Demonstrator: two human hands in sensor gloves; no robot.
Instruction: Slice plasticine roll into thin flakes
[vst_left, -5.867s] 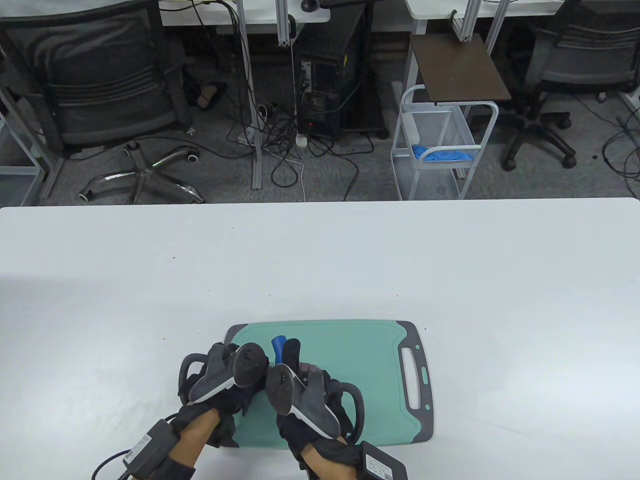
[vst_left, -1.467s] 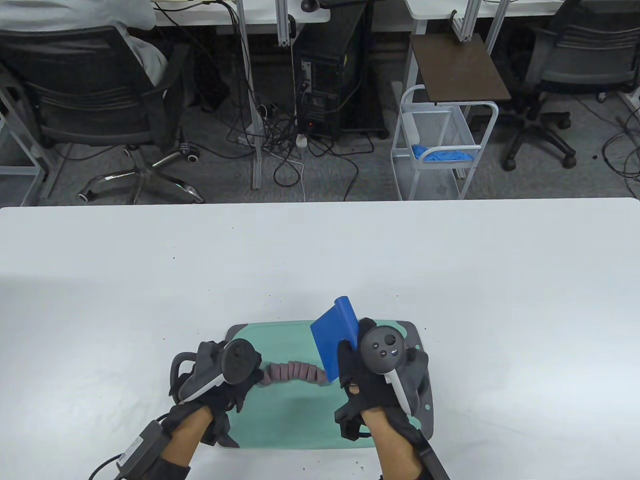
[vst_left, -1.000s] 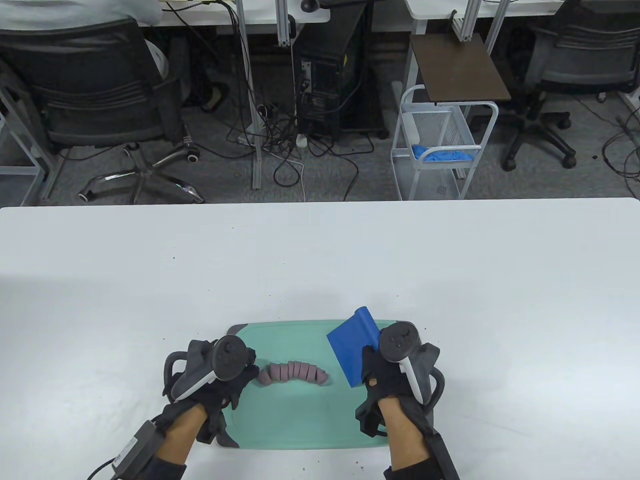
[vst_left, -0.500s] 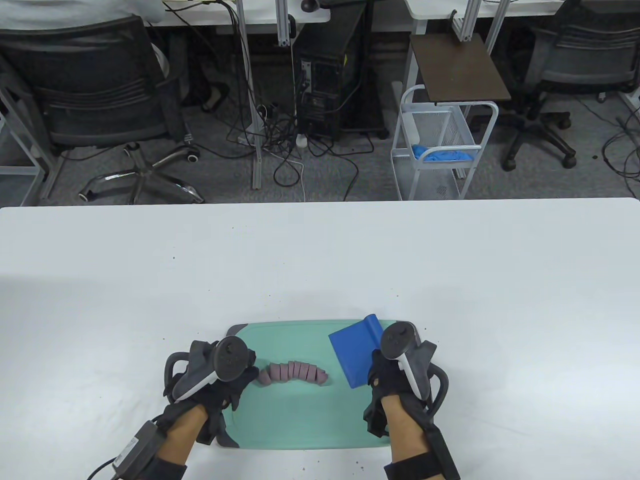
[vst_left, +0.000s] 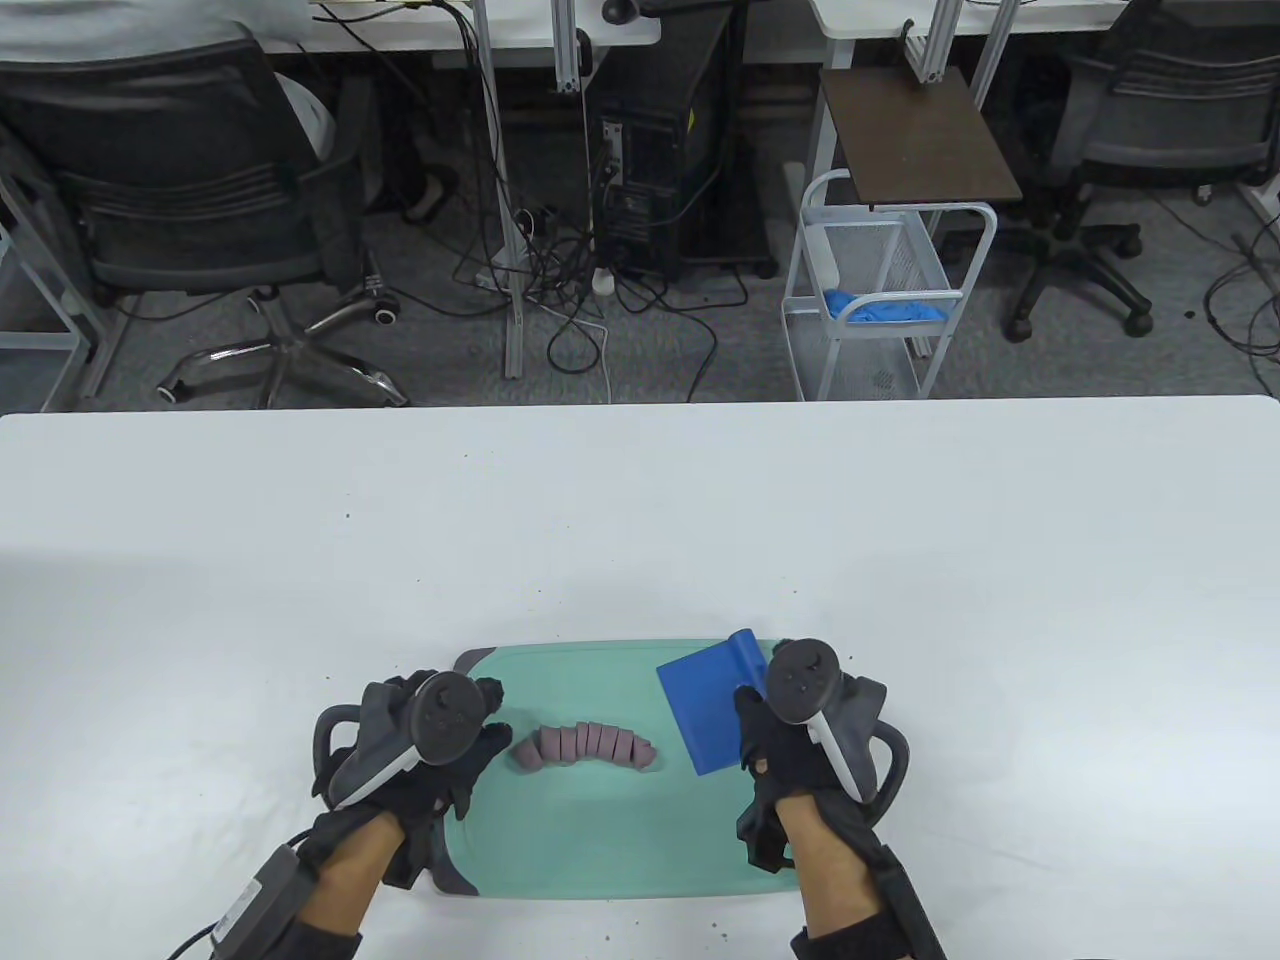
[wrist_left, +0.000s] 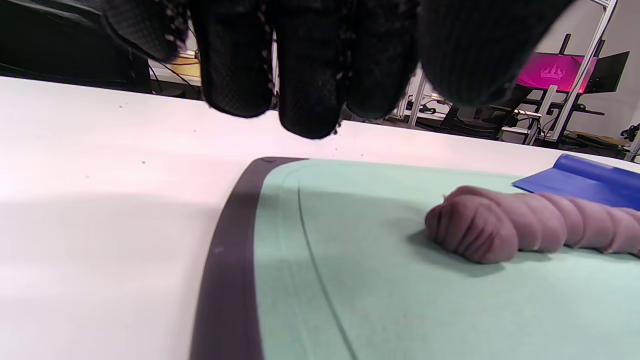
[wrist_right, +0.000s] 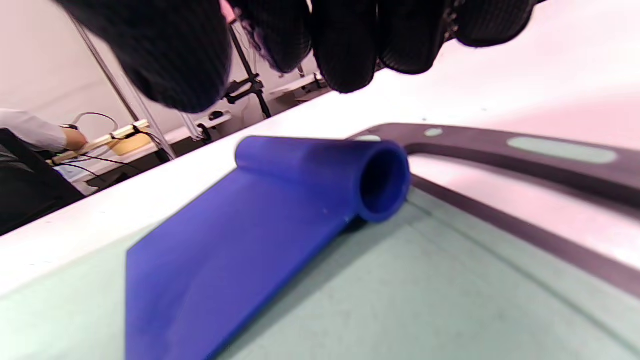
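Observation:
A mauve plasticine roll (vst_left: 585, 745), cut into several slices that still lean together, lies on the green cutting board (vst_left: 600, 830). It also shows in the left wrist view (wrist_left: 525, 225). A blue scraper (vst_left: 705, 715) lies flat on the board to the right of the roll, its tube handle at the far end (wrist_right: 320, 165). My right hand (vst_left: 750, 725) hovers at the scraper's right edge; its fingers (wrist_right: 350, 45) hang above the handle without holding it. My left hand (vst_left: 488, 715) is just left of the roll, apart from it, fingers (wrist_left: 305, 75) loose above the board's edge.
The board lies at the near middle of the white table (vst_left: 640, 520). Its dark grey rim and handle slot (wrist_right: 560, 150) are by my right hand. Small plasticine crumbs dot the table. Chairs and a wire cart stand beyond the far edge.
My right hand has carried the scraper rightward from the roll, lowered it flat onto the board and let go. My left hand has drawn back left, off the roll's end.

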